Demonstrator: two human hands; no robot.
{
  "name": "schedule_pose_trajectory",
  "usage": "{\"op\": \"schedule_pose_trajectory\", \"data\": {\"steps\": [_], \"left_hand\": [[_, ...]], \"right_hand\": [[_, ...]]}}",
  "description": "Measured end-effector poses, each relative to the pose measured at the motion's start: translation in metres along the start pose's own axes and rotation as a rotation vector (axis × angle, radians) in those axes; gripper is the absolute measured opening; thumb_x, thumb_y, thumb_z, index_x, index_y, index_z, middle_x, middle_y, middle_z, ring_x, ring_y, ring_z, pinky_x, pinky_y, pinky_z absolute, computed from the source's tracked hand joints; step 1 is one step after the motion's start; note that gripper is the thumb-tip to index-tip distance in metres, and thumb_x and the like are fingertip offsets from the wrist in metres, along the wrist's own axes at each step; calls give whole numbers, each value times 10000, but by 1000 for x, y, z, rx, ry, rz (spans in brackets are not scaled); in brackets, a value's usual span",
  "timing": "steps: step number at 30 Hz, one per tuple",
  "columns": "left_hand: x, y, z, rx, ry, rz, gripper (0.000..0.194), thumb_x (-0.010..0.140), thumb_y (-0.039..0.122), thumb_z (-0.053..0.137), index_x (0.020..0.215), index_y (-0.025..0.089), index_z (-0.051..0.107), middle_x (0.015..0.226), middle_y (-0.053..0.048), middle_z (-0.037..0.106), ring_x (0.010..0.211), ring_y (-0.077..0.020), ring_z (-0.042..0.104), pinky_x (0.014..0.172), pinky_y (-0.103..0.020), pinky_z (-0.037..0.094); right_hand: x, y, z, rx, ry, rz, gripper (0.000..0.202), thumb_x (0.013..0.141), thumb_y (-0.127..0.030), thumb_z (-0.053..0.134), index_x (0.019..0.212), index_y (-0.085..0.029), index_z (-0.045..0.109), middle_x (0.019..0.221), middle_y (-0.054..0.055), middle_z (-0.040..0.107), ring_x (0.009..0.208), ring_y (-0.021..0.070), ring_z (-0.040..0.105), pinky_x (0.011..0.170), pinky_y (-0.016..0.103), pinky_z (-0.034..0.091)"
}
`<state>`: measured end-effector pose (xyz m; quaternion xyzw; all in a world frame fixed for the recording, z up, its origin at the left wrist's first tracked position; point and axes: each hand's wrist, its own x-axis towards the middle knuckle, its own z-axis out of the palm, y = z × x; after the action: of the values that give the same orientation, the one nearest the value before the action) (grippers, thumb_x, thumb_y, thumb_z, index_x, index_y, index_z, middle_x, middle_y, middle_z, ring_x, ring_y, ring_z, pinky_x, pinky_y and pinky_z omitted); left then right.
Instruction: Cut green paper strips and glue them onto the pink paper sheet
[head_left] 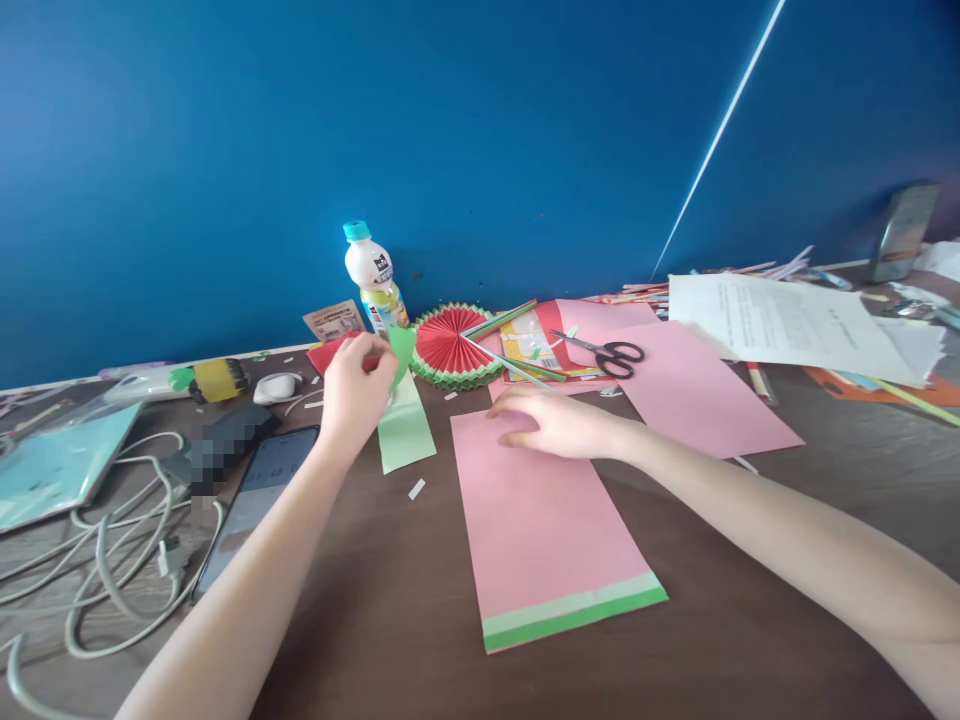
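My left hand (356,385) is closed in a pinch at the edge of a green paper piece (403,350). Just below it a pale green paper strip (406,435) lies on the table. My right hand (555,422) rests with thumb and fingers apart on the top end of a pink sheet (536,520). Along that sheet's near edge run a light green band and a darker green one. Behind the hands lies a pleated red paper fan (446,345) with a green rim and paper-wrapped handles. Red paper (321,355) shows partly behind my left hand.
Black-handled scissors (619,358) lie on papers beside another pink sheet (712,390). A bottle (375,280) stands against the blue wall. At left are a phone (259,505), tangled white cables (112,560) and a glue bottle (180,382). Printed sheets (787,325) lie at right.
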<state>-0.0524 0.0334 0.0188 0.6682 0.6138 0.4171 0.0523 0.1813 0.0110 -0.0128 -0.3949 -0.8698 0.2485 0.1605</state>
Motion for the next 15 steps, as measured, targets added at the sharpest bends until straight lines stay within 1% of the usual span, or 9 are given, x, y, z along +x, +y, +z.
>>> {"op": "schedule_pose_trajectory", "data": {"steps": [3,5,8,9,10,11,13,14,15], "left_hand": [[0,10,-4,-371,49,-38,62,745,203,488,687,193,506,661,21,497,629,-112,462,573,-216,356],[-2,15,-3,-586,12,-33,81,759,213,499,680,195,490,629,33,455,595,-96,436,546,-200,346],[-9,24,3,-918,-128,-85,109,780,231,502,684,199,461,611,44,428,567,-85,440,547,-191,378],[-12,28,5,-997,-171,-114,119,783,235,509,683,198,457,608,46,431,564,-82,446,550,-187,391],[-15,32,7,-1053,-212,-144,123,785,243,518,688,199,457,606,49,438,555,-78,451,540,-181,397],[-19,36,9,-1095,-247,-179,126,786,252,528,695,201,458,598,53,444,536,-72,449,519,-170,394],[-24,42,11,-1139,-305,-261,137,793,271,538,704,203,458,593,57,465,512,-67,460,475,-156,382],[-26,45,11,-1152,-327,-288,144,795,283,543,707,203,462,591,59,476,504,-64,467,467,-153,384],[-28,46,12,-1169,-352,-304,148,801,309,542,720,206,472,605,57,501,517,-68,491,475,-157,400]], "right_hand": [[3,1,1,174,191,36,231,825,-312,510,1001,-186,593,1097,73,596,999,194,550,861,368,438],[5,2,3,307,285,68,304,811,-319,534,1094,-208,545,1175,69,561,1059,189,530,892,372,431],[7,0,6,514,304,66,541,776,-369,584,1268,-254,391,1341,77,429,1169,194,464,951,390,398],[8,-2,7,569,288,37,575,769,-383,592,1285,-262,368,1349,79,419,1174,196,462,951,394,396],[8,-4,8,606,271,6,557,768,-388,592,1269,-257,387,1320,82,448,1150,198,481,934,393,407],[9,-6,9,617,262,-18,489,771,-384,587,1216,-240,444,1251,82,506,1099,199,514,901,387,424],[9,-9,10,578,270,-18,281,782,-368,570,997,-187,573,1029,69,609,952,196,569,813,365,449],[9,-10,10,560,281,1,213,788,-361,558,874,-170,593,921,58,624,875,188,577,769,352,450],[9,-10,10,564,288,20,199,794,-358,546,784,-163,585,838,46,621,807,176,576,728,338,448]]}}
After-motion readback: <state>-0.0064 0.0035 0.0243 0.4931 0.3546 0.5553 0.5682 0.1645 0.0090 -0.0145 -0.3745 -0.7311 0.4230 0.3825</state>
